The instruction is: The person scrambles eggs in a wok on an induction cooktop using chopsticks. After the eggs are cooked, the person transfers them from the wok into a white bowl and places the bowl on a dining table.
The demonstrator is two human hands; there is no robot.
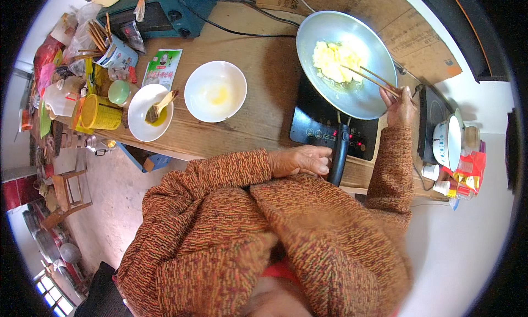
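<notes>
The right hand [401, 109] pinches two thin chopsticks [369, 77] close by the right edge of the pan [379, 53], and their tips are in the soft yellow food [334, 58]. The left hand [301, 162] has bent fingers and is right beside the black handle [341, 146]; I can't tell if it is holding on. The yellow food is inside the big silver pan, more to the back and left, so the front of the pan shows bare metal. The pan is over a black cooker [304, 119] and goes past its back edge. Its handle points at the person's tummy. Behind the pan is brown cardboard [423, 42], so there is little room there. To the left, a wide strip of the wooden bench [269, 69] shows before a white bowl with a yellow wet spot [215, 109]. Next comes a bowl with a brush [137, 110], near the bench's front edge. A green packet [163, 66] and a yellow tub [102, 113] crowd that end. On the right, past the sleeve, is a white basin [448, 143].
</notes>
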